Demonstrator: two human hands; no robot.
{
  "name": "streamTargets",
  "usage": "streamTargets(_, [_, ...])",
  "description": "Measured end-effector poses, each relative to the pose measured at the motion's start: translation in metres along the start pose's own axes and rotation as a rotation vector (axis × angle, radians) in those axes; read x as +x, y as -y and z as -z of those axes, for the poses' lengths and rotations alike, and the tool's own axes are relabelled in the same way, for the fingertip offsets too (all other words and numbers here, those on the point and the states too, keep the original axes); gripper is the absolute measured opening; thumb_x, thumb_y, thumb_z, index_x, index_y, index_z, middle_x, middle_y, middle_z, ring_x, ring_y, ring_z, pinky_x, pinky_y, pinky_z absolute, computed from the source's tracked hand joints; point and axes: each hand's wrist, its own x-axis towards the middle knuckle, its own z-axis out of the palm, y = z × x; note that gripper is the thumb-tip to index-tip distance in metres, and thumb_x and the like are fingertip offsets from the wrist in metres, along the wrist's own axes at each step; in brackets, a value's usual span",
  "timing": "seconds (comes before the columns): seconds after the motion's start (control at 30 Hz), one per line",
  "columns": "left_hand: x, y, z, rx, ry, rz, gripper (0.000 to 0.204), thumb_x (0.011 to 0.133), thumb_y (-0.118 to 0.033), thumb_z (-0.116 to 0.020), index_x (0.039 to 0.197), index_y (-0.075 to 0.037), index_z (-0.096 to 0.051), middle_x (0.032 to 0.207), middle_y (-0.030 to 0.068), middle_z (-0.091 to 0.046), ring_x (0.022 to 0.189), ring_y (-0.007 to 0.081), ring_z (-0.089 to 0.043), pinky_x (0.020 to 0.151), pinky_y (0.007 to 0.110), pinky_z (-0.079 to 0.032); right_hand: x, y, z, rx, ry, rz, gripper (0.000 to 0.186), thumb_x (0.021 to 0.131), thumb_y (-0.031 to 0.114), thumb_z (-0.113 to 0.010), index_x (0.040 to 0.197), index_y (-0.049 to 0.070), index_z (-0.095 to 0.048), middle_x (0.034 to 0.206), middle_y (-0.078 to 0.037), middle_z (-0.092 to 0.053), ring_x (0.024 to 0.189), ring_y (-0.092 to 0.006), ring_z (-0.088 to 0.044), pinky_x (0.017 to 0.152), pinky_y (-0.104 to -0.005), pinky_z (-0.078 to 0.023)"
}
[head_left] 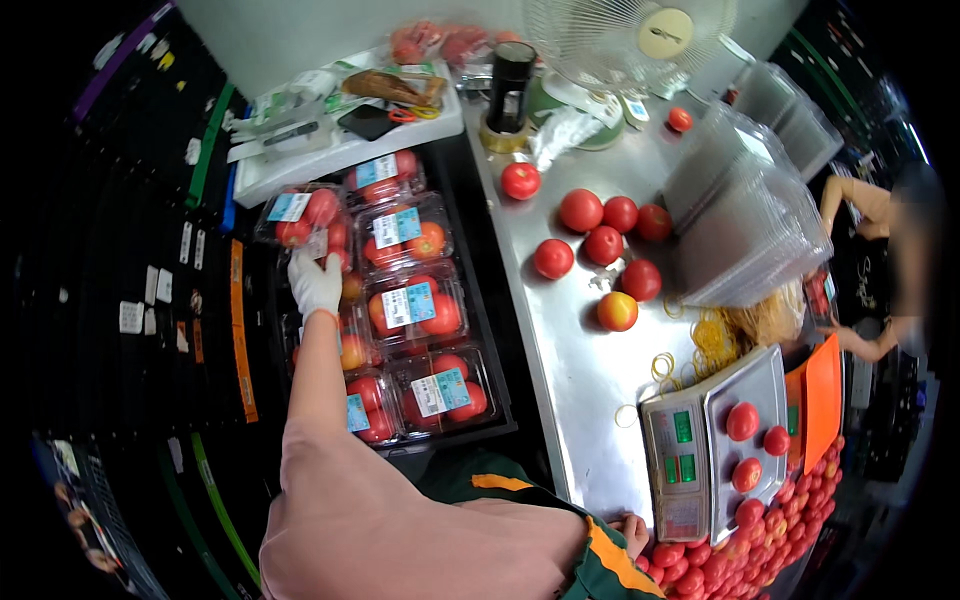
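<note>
My left hand point(315, 284), in a white glove, grips the near end of a clear plastic pack of tomatoes point(291, 232) with thumb and fingers. That pack sits at the far left corner of a black crate point(487, 436). More labelled tomato packs point(408, 305) lie in rows inside the crate. My right hand point(632, 535) is bare and low at the metal table's near edge, beside a pile of loose tomatoes point(745, 555). Its fingers look curled, but my clothing hides part of it. A digital scale point(680, 475) with several tomatoes on its pan stands close to it.
Loose tomatoes point(603, 245) lie on the metal table point(585, 400). Stacks of clear plastic containers point(750, 215), yellow rubber bands point(712, 340) and a fan point(630, 40) are around them. A white foam tray point(260, 180) holds a phone and scissors. Another person point(870, 210) is at right.
</note>
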Motion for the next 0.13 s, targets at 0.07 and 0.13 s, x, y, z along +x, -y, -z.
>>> streamTargets(0.07, [0.008, -0.024, 0.013, 0.229, 0.157, 0.13, 0.059, 0.077, -0.043, -0.062, 0.116, -0.001, -0.052, 0.124, 0.0179, -0.049, 0.119, 0.0329, -0.044, 0.097, 0.044, -0.038, 0.006, 0.001, 0.001, -0.025, -0.01, 0.006, 0.022, 0.093, 0.023, -0.047, 0.094, 0.001, -0.052, 0.06, -0.013, -0.056, 0.04, -0.023, -0.053, 0.038, -0.0331, -0.046])
streamTargets(0.13, [0.019, -0.02, 0.036, 0.358, 0.255, 0.123, 0.06, 0.076, -0.054, -0.057, 0.108, -0.004, -0.06, 0.115, 0.0158, -0.058, 0.109, 0.0315, -0.054, 0.088, 0.045, -0.046, 0.024, 0.011, 0.023, -0.054, 0.042, 0.012, 0.023, 0.092, 0.024, -0.047, 0.095, 0.001, -0.051, 0.06, -0.014, -0.056, 0.041, -0.0236, -0.053, 0.038, -0.0333, -0.046])
